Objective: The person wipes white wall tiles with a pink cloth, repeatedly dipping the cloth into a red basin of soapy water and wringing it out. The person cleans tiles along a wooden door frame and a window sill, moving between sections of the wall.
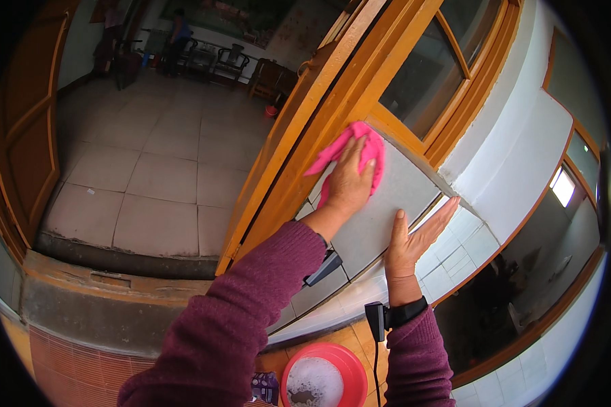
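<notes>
A bright pink cloth [372, 147] is bunched beneath my left hand [347, 184], whose fingers press it flat on a grey wall tile [387, 203]. The cloth's loose end lies against the orange wooden door frame [305, 168]. Lower and to the right, my right hand [411, 249] holds nothing. Its thumb stands apart from the straight fingers, and it is at the tiled wall's corner edge; whether the palm touches is unclear. Below the hands, a red plastic basin [357, 374] of foamy water [315, 375] stands on the floor.
A wood-framed window [422, 76] is above the tile. The open wooden door [280, 137] leads over a raised threshold [107, 285] into a dim room with chairs [230, 62] and a person [179, 43]. A purple packet [266, 387] lies by the basin. A black cable [376, 366] hangs from my right wrist.
</notes>
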### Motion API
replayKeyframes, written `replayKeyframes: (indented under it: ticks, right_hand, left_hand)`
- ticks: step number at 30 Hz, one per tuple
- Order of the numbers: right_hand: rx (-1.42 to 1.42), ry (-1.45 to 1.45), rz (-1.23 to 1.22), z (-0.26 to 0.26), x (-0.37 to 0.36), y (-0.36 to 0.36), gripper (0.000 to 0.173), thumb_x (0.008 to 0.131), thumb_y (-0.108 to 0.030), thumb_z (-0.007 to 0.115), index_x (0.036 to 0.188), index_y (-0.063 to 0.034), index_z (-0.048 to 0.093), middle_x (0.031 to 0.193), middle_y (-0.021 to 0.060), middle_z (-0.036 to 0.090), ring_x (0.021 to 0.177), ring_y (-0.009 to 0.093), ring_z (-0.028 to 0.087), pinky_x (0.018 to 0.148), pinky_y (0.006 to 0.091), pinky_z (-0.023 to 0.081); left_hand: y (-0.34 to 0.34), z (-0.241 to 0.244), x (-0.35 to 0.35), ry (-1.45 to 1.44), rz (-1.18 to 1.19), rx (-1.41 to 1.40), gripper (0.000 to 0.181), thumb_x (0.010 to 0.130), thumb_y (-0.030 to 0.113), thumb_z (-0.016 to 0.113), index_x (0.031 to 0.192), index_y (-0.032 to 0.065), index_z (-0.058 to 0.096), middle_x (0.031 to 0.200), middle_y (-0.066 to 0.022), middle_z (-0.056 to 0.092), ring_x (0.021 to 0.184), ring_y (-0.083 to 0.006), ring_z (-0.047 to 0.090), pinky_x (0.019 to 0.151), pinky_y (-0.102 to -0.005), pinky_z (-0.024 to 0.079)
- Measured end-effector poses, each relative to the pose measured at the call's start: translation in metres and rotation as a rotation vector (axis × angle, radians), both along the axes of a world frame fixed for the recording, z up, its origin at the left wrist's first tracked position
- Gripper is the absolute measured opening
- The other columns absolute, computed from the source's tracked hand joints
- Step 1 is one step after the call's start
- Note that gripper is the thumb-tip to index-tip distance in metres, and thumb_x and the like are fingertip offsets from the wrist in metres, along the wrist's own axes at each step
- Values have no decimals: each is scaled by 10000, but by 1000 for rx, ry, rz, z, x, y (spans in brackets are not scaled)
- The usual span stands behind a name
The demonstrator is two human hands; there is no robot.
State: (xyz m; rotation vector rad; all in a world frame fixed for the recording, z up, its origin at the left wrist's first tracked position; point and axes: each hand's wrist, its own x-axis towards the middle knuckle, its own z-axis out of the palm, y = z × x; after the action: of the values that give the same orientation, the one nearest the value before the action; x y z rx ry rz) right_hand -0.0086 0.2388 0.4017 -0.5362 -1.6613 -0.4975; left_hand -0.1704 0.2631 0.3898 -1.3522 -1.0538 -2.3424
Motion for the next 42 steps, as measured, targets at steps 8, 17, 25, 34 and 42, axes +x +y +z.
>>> replayKeyframes:
  ticks: [8,17,25,34,42]
  right_hand:
    - [-11,16,-6,0,-2,-2,917,876,-545,484,1508,-2,101,1556,238,116,1456,384,90,1161,500,100]
    - [-40,39,13,0,-3,-3,926,892,-638,405,1516,-30,91,1565,226,97,1463,377,62,1158,509,73]
    - [-28,37,1,-1,-3,-3,896,908,-604,403,1514,-22,92,1566,227,95,1462,379,67,1156,508,74]
    - [-8,21,5,-1,-3,-2,898,908,-600,403,1511,-13,90,1561,236,95,1459,385,73,1156,508,81]
    - [-40,27,-10,-1,-4,-1,894,902,-587,408,1511,-16,89,1559,230,100,1459,381,71,1159,507,77]
  left_hand:
    - [-22,-185,26,-373,-55,-409,534,955,233,508,1407,-13,369,1463,-241,364,1364,-368,349,1122,-375,289]
    - [-51,-101,92,-163,35,-170,565,945,217,533,1428,-9,345,1451,-250,371,1371,-377,331,1125,-410,271]
    - [-33,-50,43,-166,0,-232,590,930,210,557,1434,5,330,1453,-285,333,1359,-427,314,1126,-439,279]
    - [-56,-66,76,-98,-4,-246,614,909,144,584,1445,13,312,1466,-264,321,1369,-413,304,1126,-431,276]
    - [-24,-176,44,-354,-7,-402,529,953,193,519,1421,11,353,1450,-250,366,1364,-389,327,1134,-417,272]
